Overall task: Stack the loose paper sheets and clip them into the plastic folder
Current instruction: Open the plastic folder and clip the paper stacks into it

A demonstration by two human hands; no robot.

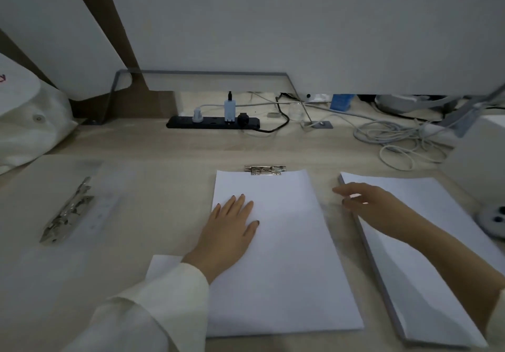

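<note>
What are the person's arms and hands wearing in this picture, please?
A loose cream long sleeve covers the left arm to the wrist; the right forearm is bare. The left hand and right hand have dark-painted nails; no rings show.

White sheet (pixel 287 256) under your left hand (pixel 229 231), white stack (pixel 410 297) beneath your right hand (pixel 369 204), silver clip (pixel 265 170) (shiny) beyond them, pale wood-grain desk (pixel 177 146), black power strip (pixel 213 123).

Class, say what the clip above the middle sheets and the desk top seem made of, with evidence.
The clip: likely metal, shiny silver with bright glints. The desk top: wood or wood-look laminate, pale matt surface with faint grain; cannot tell which.
</note>
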